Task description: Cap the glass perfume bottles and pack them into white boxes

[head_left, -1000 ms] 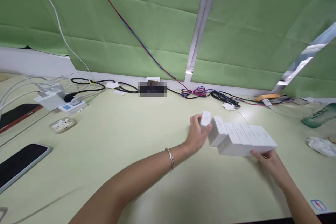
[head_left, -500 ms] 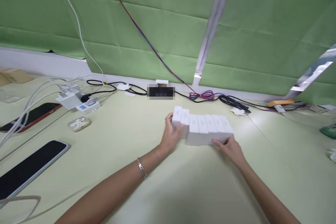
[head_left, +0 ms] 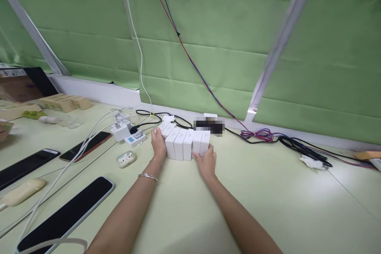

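Note:
A row of several small white boxes (head_left: 183,145) stands on the pale table, pressed side by side between my two hands. My left hand (head_left: 158,144) wraps the left end of the row, with its fingers partly hidden behind the box there. Gripping the right end is my right hand (head_left: 206,160), its thumb on the near face of a box. The row is uneven: the leftmost boxes sit farther back than the middle ones, and the right pair is also slightly set back. Faint print shows on the box tops.
Left of the boxes lie an earbud case (head_left: 126,159), a power strip (head_left: 135,139) with white plugs, and several phones, one a black-screened phone (head_left: 68,214). Coiled black cable (head_left: 302,151) and red-blue wires (head_left: 257,135) run along the wall. Small cardboard boxes (head_left: 65,102) sit far left.
The view has turned left. Both hands have moved the row of white boxes leftward over the table, closer to the power strip. The boxes' alignment has shifted, with the right pair now offset.

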Motion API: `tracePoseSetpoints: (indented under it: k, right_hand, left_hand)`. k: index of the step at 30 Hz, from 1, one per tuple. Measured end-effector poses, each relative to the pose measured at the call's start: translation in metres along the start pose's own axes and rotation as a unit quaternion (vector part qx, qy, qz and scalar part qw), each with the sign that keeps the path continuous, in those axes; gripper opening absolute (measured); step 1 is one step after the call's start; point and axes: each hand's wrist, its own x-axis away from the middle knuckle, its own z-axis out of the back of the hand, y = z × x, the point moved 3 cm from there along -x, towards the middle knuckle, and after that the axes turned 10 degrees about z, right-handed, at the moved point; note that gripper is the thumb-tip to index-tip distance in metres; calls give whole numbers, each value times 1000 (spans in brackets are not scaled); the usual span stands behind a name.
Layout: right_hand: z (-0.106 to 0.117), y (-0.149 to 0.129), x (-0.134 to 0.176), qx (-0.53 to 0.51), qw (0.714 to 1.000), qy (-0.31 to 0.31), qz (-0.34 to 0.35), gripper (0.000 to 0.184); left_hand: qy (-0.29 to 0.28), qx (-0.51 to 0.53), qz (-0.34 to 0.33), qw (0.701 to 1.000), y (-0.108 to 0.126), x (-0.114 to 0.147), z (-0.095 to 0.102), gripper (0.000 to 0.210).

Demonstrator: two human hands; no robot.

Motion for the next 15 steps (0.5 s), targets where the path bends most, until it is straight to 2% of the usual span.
tracePoseSetpoints:
  k: [3, 6, 9, 11, 12, 13, 14, 15]
  right_hand:
    - [-12, 4, -16, -87, 996, -5, -16, 58]
    - [-14, 20, -29, -215, 975, -11, -46, 70]
    - [-16, 32, -43, -339, 939, -56, -13, 95]
    - [-17, 36, -49, -378, 920, -98, 15, 103]
    - [-17, 37, -50, -381, 918, -109, 26, 104]
    - [-14, 37, -48, -378, 918, -114, 36, 104]
    - [-10, 37, -45, -374, 919, -119, 47, 103]
    - [-3, 36, -39, -372, 917, -131, 58, 102]
  left_hand:
    - [3, 1, 7, 1000, 1, -19, 1, 30]
    - [10, -2, 2, 1000, 7, -21, 6, 28]
    - [36, 2, -41, 998, 26, -1, 13, 31]
    - [33, 8, -103, 994, 47, 24, 17, 32]
    - [20, 10, -143, 989, 58, 38, 18, 33]
    - [-12, 8, -216, 976, 70, 54, 18, 34]
    - [-60, 2, -270, 961, 80, 70, 17, 34]
    - [-130, -15, -293, 947, 86, 85, 16, 32]
